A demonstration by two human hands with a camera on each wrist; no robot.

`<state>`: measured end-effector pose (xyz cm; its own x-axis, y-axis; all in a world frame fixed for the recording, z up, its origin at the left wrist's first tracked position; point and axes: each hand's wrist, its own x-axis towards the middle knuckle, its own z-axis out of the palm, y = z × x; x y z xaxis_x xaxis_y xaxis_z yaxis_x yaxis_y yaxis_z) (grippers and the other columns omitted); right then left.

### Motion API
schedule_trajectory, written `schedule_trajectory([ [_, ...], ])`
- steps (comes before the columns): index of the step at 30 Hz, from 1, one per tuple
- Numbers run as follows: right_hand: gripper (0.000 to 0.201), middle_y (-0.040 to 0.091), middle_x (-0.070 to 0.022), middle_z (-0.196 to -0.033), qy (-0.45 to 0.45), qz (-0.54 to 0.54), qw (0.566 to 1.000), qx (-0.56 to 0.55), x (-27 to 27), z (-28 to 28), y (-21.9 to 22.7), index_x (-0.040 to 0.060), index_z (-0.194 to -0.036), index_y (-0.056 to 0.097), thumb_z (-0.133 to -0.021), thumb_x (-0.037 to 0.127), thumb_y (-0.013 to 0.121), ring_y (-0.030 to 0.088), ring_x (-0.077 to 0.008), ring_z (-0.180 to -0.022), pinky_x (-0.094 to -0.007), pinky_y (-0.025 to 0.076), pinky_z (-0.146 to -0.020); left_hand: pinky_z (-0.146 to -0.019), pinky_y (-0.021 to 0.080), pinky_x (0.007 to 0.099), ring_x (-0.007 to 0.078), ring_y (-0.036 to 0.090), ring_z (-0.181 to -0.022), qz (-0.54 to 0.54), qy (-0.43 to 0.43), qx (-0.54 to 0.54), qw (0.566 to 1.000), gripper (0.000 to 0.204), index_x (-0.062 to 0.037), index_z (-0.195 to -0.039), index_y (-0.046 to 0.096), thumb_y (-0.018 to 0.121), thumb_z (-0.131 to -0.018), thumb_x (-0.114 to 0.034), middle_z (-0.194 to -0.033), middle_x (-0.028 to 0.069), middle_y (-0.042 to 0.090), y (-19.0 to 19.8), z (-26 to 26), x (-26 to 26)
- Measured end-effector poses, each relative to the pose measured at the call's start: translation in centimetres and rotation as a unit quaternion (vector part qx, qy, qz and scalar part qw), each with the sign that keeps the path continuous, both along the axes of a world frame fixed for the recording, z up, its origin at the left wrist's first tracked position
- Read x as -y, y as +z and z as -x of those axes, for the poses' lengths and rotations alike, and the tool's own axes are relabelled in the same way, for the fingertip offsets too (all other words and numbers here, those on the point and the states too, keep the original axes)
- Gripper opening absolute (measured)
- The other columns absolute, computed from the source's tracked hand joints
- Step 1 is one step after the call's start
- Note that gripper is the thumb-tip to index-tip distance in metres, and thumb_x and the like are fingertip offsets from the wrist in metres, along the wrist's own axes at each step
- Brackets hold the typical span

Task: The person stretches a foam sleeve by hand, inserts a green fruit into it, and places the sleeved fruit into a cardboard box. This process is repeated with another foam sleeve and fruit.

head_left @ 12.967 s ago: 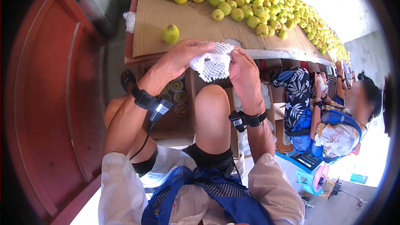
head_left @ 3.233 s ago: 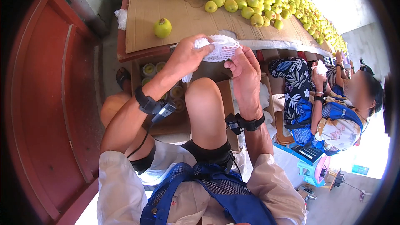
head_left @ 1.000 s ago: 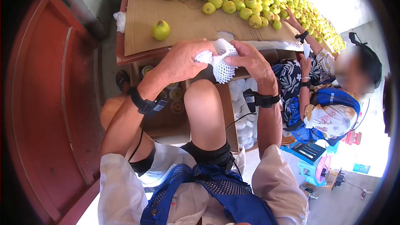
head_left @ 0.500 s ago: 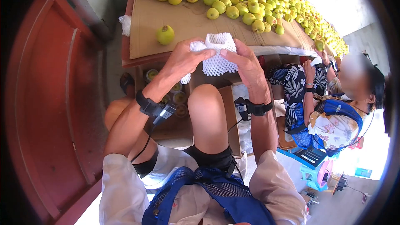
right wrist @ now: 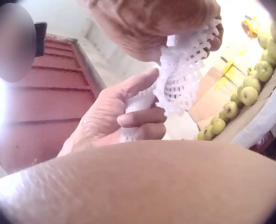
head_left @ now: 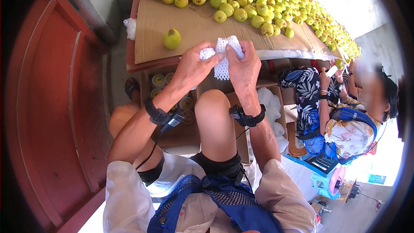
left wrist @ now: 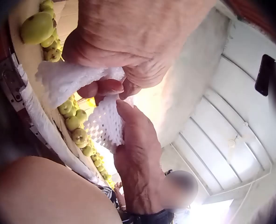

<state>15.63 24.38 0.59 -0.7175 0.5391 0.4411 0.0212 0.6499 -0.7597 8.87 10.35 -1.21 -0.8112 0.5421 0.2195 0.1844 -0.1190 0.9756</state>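
A white foam net sleeve (head_left: 222, 60) hangs above my bare knee (head_left: 213, 103), held by both hands. My left hand (head_left: 195, 62) grips its left end with curled fingers. Close beside it, my right hand (head_left: 242, 65) pinches the right part. In the left wrist view the net (left wrist: 104, 125) stretches between my left hand (left wrist: 138, 37) and the right hand's fingers (left wrist: 133, 140). The right wrist view shows the net (right wrist: 182, 77) dangling under my right hand (right wrist: 152, 21), with the left hand (right wrist: 112, 116) below. I see no fruit inside it.
One green fruit (head_left: 171, 39) lies alone on the cardboard-covered table (head_left: 189, 23); several more are piled behind (head_left: 246, 0). A box of wrapped fruit (head_left: 170, 99) and a heap of nets (head_left: 269, 103) sit below. Another person (head_left: 345, 121) sits at the right, and a red door (head_left: 56, 103) stands at the left.
My hands have come closer together and the net, spread wide half a second ago, is now bunched and narrow. The person at the right has drawn their arm back from the table.
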Motion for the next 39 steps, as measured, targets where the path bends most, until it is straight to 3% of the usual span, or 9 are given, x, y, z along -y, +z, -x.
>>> schedule_trajectory([
  [2, 0.022, 0.066, -0.0195, -0.093, 0.015, -0.038, 0.999, 0.014, 0.0, -0.1, 0.3, -0.0004, -0.105, 0.064, -0.09, 0.015, 0.07, 0.066, -0.0407, -0.085, -0.0445, 0.053, -0.076, -0.066, 0.048, 0.0291, 0.0086, 0.057, -0.075, 0.044, -0.009, 0.05, 0.998, 0.023, 0.0013, -0.106, 0.07, 0.071, -0.094, -0.018, -0.083, 0.0041, 0.068, 1.7, -0.5, 0.8],
  [8, 0.032, 0.063, -0.0175, -0.101, 0.058, -0.093, 0.993, 0.033, 0.9, -1.1, 1.1, 0.0042, -0.121, 0.067, -0.091, 0.013, 0.068, 0.066, -0.039, -0.09, -0.0455, 0.053, -0.079, -0.048, 0.035, 0.0241, 0.0013, 0.045, -0.058, 0.02, 0.057, 0.006, 0.998, 0.018, -0.0008, -0.102, 0.071, 0.069, -0.098, -0.018, -0.072, -0.0046, 0.06, 0.7, 0.0, 0.5],
  [14, 0.039, 0.062, -0.017, -0.108, 0.07, -0.124, 0.988, 0.063, 0.9, -1.4, 0.3, 0.0061, -0.128, 0.064, -0.09, 0.014, 0.07, 0.067, -0.0367, -0.093, -0.0427, 0.055, -0.078, -0.046, 0.041, 0.0295, 0.0103, 0.054, -0.052, 0.113, 0.011, 0.089, 0.99, 0.027, 0.0016, -0.101, 0.07, 0.067, -0.097, -0.024, -0.065, 0.0036, 0.061, 2.4, -0.1, 1.2],
  [23, 0.065, 0.056, -0.0208, -0.13, 0.11, -0.139, 0.979, 0.1, 1.5, -1.5, 0.8, 0.0026, -0.144, 0.048, -0.087, 0.018, 0.076, 0.062, -0.0423, -0.113, -0.0479, 0.053, -0.09, -0.042, 0.036, 0.0259, 0.0065, 0.048, -0.049, -0.014, -0.044, 0.219, 0.975, 0.025, -0.0038, -0.093, 0.071, 0.068, -0.098, -0.028, -0.064, -0.0018, 0.057, 1.5, 0.6, 1.0],
  [28, 0.06, 0.055, -0.0201, -0.133, 0.133, -0.01, 0.982, 0.134, 1.4, -1.7, 0.9, 0.0052, -0.148, 0.046, -0.092, 0.009, 0.066, 0.062, -0.0407, -0.114, -0.0438, 0.054, -0.091, -0.045, 0.037, 0.0245, 0.0072, 0.049, -0.05, -0.042, -0.069, 0.259, 0.962, 0.025, -0.0025, -0.106, 0.071, 0.067, -0.099, -0.026, -0.084, 0.0026, 0.069, 2.0, 0.5, 1.3],
  [32, 0.049, 0.066, -0.0241, -0.108, 0.098, -0.152, 0.982, 0.061, 0.7, -1.4, 0.3, 0.0011, -0.14, 0.049, -0.092, 0.001, 0.06, 0.066, -0.0454, -0.101, -0.0485, 0.054, -0.086, -0.046, 0.039, 0.0243, 0.0076, 0.048, -0.049, -0.067, -0.078, 0.278, 0.955, 0.027, -0.0028, -0.11, 0.071, 0.065, -0.102, -0.028, -0.096, 0.0056, 0.074, 1.7, 0.7, 1.3],
  [35, 0.047, 0.068, -0.0275, -0.107, 0.091, -0.082, 0.992, 0.038, 0.3, -1.1, 0.1, -0.0002, -0.139, 0.049, -0.092, -0.001, 0.057, 0.066, -0.0475, -0.101, -0.049, 0.053, -0.087, -0.051, 0.042, 0.0247, 0.008, 0.054, -0.06, -0.08, -0.103, 0.287, 0.949, 0.032, -0.0027, -0.115, 0.07, 0.063, -0.103, -0.032, -0.101, 0.0056, 0.074, 1.2, 1.4, 1.6],
  [36, 0.043, 0.07, -0.0249, -0.115, 0.074, -0.028, 0.994, 0.078, 0.3, -1.4, 0.3, 0.0013, -0.139, 0.052, -0.096, 0.005, 0.057, 0.071, -0.035, -0.102, -0.0409, 0.053, -0.089, -0.053, 0.043, 0.0249, 0.0084, 0.055, -0.065, -0.09, -0.089, 0.297, 0.946, 0.034, -0.0027, -0.117, 0.069, 0.063, -0.104, -0.034, -0.104, 0.0056, 0.073, 1.1, 1.4, 1.5],
  [39, 0.04, 0.07, -0.024, -0.113, 0.079, -0.014, 0.995, 0.065, 0.5, -1.5, 0.5, 0.0019, -0.136, 0.053, -0.096, 0.005, 0.058, 0.071, -0.0308, -0.1, -0.0394, 0.054, -0.088, -0.06, 0.045, 0.0256, 0.0098, 0.058, -0.081, -0.11, -0.065, 0.311, 0.942, 0.04, -0.0032, -0.121, 0.066, 0.063, -0.104, -0.039, -0.111, 0.0055, 0.071, 1.5, 1.1, 1.3],
])
